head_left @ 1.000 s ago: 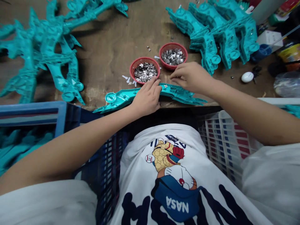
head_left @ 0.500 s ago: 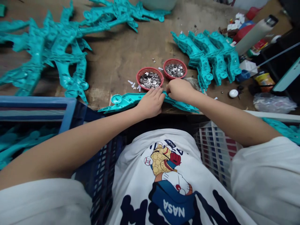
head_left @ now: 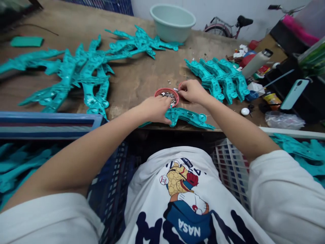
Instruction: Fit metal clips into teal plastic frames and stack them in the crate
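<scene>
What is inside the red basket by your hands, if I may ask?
The red basket holds small silver metal pieces; the left hand hides its near side.

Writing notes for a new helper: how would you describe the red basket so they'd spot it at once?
On the wooden workbench, find the gap between the two piles of teal plastic pieces. Near the front edge there, the round red mesh basket sits between the left hand and right hand, heaped with small silver metal bits.

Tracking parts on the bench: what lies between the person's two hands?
A red mesh basket of small silver metal pieces, in the head view, between the left hand and right hand.
</scene>
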Demonstrator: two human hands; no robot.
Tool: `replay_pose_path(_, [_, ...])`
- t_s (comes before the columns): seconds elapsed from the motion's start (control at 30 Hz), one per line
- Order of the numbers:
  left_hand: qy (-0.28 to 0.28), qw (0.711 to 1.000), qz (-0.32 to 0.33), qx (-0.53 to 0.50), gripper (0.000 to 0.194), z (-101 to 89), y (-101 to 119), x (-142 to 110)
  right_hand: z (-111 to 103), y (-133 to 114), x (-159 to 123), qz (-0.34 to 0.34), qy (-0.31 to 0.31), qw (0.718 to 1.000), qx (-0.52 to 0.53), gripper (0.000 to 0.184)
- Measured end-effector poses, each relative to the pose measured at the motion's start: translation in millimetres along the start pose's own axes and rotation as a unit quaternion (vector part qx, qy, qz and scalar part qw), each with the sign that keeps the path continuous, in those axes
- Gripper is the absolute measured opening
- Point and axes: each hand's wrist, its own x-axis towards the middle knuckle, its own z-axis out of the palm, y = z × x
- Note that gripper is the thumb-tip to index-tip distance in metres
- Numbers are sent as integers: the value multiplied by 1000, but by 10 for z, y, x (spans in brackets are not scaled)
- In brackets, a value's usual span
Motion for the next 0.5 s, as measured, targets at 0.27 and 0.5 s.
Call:
replay_pose_path(0.27, [-217,968,-99,73,77,-3,-187,82,435,39,-78,-314,-77,946,-31,82])
replay_pose_path(0.5, [-196,975,-61,86,76,7,-159,136,629,222,-126,-413,-95,896,-137,100])
